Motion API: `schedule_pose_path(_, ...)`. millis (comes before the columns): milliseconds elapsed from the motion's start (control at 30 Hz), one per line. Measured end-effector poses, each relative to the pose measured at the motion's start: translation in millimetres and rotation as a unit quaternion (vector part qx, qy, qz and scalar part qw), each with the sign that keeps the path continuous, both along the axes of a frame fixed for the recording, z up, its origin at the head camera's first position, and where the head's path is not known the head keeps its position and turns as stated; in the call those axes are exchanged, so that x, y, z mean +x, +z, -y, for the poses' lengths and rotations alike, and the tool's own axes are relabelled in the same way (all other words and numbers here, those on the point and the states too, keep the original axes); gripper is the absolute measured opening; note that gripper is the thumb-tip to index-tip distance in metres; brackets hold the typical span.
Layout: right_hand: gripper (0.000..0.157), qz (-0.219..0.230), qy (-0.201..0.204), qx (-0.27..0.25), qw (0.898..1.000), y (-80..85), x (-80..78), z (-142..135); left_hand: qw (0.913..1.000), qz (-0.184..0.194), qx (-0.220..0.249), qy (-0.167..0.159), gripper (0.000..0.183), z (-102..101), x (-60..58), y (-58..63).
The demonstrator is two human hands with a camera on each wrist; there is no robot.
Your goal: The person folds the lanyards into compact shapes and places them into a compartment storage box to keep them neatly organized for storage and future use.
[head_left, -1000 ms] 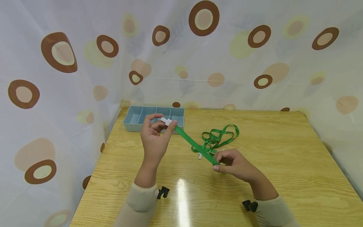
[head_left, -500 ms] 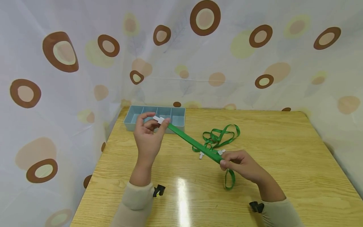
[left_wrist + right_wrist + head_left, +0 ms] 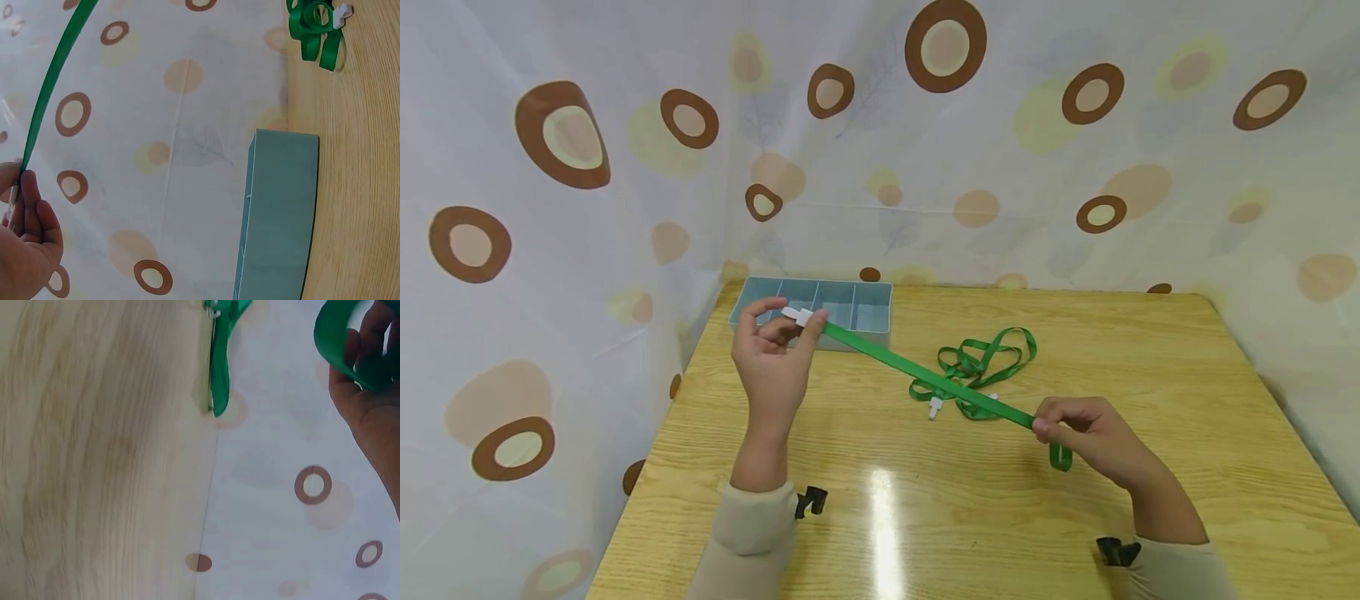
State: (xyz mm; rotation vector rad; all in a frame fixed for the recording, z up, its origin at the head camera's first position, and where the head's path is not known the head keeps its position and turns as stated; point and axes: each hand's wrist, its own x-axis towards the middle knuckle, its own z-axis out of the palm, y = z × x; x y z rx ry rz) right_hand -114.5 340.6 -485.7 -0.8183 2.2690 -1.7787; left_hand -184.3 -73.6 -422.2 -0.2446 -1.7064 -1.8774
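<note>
A green lanyard (image 3: 917,371) is stretched taut between both hands, over the table. My left hand (image 3: 771,358) pinches it between thumb and fingers right at its white plastic clip (image 3: 802,317). At the other side my right hand (image 3: 1093,433) pinches the ribbon, and a short loop (image 3: 1062,457) hangs below those fingers. In the left wrist view, the ribbon (image 3: 50,81) rises from the pinching fingertips. The right wrist view has a blurred curl of green ribbon (image 3: 331,337) around the right hand (image 3: 372,419). Behind the taut lanyard lies a loose green lanyard heap (image 3: 970,364).
White clips, one of them a small clip (image 3: 936,407), lie at the heap's near side. A blue-grey box (image 3: 868,340) with several compartments stands at the back left of the wooden table (image 3: 1150,358). A patterned cloth (image 3: 880,242) hangs behind and at the sides.
My hands have drawn apart, the left one leftward and the right one rightward, with a longer stretch of lanyard between them. The loop under my right hand has shortened over the last half second.
</note>
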Motion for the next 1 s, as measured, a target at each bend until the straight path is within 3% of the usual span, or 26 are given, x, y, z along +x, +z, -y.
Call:
schedule_pose_path(133, 0.034, 0.001, -0.001, -0.005, 1.0, 4.5, 4.2, -11.7, 0.9999, -0.003, 0.011, 0.004, 0.039, 2.6, 0.3, 0.2)
schedule_pose_path(300, 0.038, 0.001, 0.051, -0.037, 0.998, 8.8, 7.3, -22.5, 0.9998, -0.008, 0.014, 0.012, 0.041, 6.6, -0.3, -1.6)
schedule_pose_path(400, 0.039, -0.002, 0.059, -0.05, 0.997, 9.3, 8.6, -28.9, 0.9995, -0.015, 0.016, 0.023, 0.042, 9.8, -1.1, -2.2)
schedule_pose_path(667, 0.027, 0.004, -0.086, -0.04, 0.996, 5.7, 17.5, -46.4, 0.9987, -0.002, 0.032, 0.04, 0.045, 18.8, -1.4, -0.9)
schedule_pose_path(1000, 0.029, 0.021, -0.14, -0.122, 0.982, -4.6, 18.5, -56.9, 0.9984, -0.008, 0.025, 0.049, 0.045, 23.1, -2.7, -3.5)
